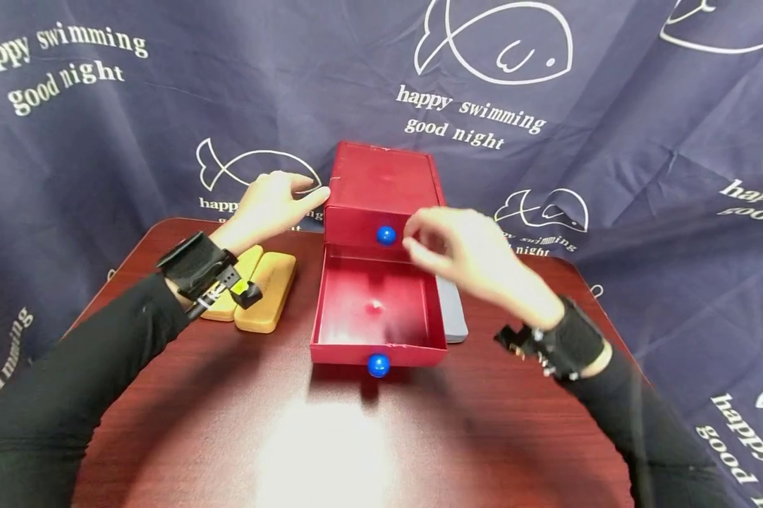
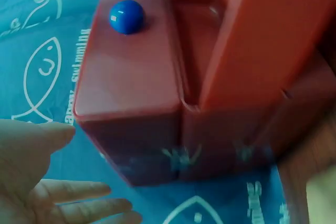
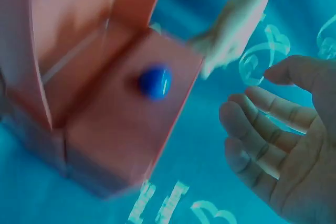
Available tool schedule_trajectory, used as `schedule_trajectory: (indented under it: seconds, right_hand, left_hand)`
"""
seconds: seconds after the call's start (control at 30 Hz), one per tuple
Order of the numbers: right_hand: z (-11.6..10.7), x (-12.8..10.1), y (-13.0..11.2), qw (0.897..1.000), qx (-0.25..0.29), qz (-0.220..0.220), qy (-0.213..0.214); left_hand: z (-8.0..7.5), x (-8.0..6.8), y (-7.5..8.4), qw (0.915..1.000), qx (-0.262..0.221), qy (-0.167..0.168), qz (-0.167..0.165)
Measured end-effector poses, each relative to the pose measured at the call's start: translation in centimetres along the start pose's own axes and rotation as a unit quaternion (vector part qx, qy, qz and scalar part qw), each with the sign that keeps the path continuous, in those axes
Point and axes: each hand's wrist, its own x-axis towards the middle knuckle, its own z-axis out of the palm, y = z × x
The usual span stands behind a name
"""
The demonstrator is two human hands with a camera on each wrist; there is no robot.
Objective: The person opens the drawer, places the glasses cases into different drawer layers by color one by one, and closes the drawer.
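A red box (image 1: 381,185) with two drawers stands mid-table. Its lower drawer (image 1: 377,310) is pulled out and looks empty; a blue knob (image 1: 378,365) sits on its front. The upper drawer is closed, with its own blue knob (image 1: 386,236). My left hand (image 1: 280,201) reaches to the box's top left corner with straight fingers and holds nothing; the left wrist view shows its fingers (image 2: 79,192) spread beside the box (image 2: 157,103). My right hand (image 1: 445,243) hovers just right of the upper knob, fingers loosely bent and empty; they (image 3: 262,129) lie relaxed near the knob (image 3: 155,81).
Two flat yellow blocks (image 1: 264,289) lie side by side left of the box. A grey flat object (image 1: 454,314) lies against the open drawer's right side. The dark wooden table (image 1: 331,437) is ringed by a navy fish-print cloth (image 1: 642,141).
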Motion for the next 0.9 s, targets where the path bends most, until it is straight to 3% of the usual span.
schedule_trajectory:
  seconds: [0.2,0.4,0.57,0.77,0.9]
  right_hand:
    - [-1.2,4.9,4.6,0.988,0.018,0.14,-0.069]
    - [-0.9,7.2,8.0,0.961,0.077,0.219,-0.152]
    - [0.4,7.8,9.1,0.945,0.105,0.239,-0.198]
    - [2.0,7.1,9.1,0.954,0.076,0.236,-0.166]
    - [2.2,6.8,9.0,0.95,0.1,0.25,-0.161]
  left_hand:
    - [-1.1,-2.9,-2.2,0.9978,0.061,0.025,-0.008]
    - [-0.4,-5.3,-4.9,0.9973,0.069,-0.011,-0.021]
    - [0.7,-6.9,-7.7,0.991,0.094,-0.063,-0.072]
    - [1.4,-8.2,-10.8,0.9772,0.079,-0.135,-0.144]
    - [1.9,-8.5,-11.9,0.9721,0.056,-0.154,-0.168]
